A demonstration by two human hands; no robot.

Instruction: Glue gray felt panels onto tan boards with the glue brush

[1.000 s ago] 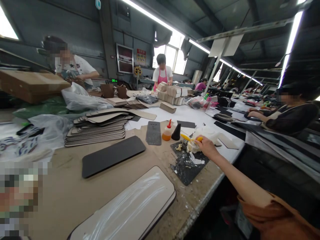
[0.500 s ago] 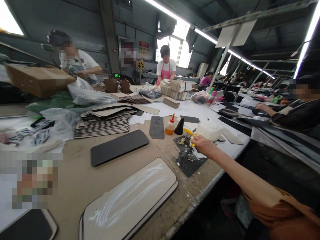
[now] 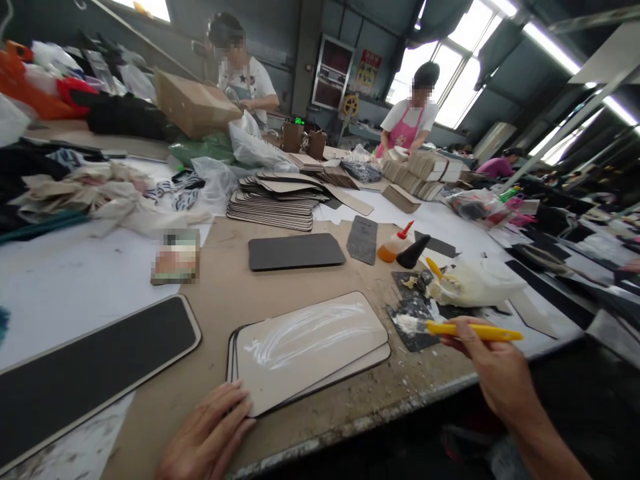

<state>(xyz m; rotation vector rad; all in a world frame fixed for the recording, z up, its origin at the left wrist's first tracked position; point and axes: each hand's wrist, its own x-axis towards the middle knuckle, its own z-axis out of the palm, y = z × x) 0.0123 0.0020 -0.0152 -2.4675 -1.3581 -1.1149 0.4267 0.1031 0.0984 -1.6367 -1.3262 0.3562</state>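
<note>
My right hand [image 3: 480, 353] is closed on the yellow handle of a brush [image 3: 475, 330], whose bristles are coated with white paste. The brush is held over a paste-smeared dark sheet [image 3: 415, 327]. My left hand [image 3: 213, 423] lies with fingers stretched out, the tips at the near left corner of a beige panel [image 3: 310, 347]. Curved white streaks mark that panel, which tops a small, slightly fanned stack. Behind the brush sits a whitish plastic container [image 3: 480, 280], with another yellow handle [image 3: 434, 268] leaning at its opening.
A dark panel [image 3: 297, 252] lies beyond the stack; a long dark panel [image 3: 100, 373] is at left. A red-tipped bottle [image 3: 393, 248] and a black cone [image 3: 414, 252] stand near the container. Layered panels [image 3: 273, 203] are piled farther back. Two co-workers [image 3: 407, 120] stand across the table.
My right hand has brought the brush back from beside the container toward me. My left hand has come into view at the panel's corner. The view has turned left.
</note>
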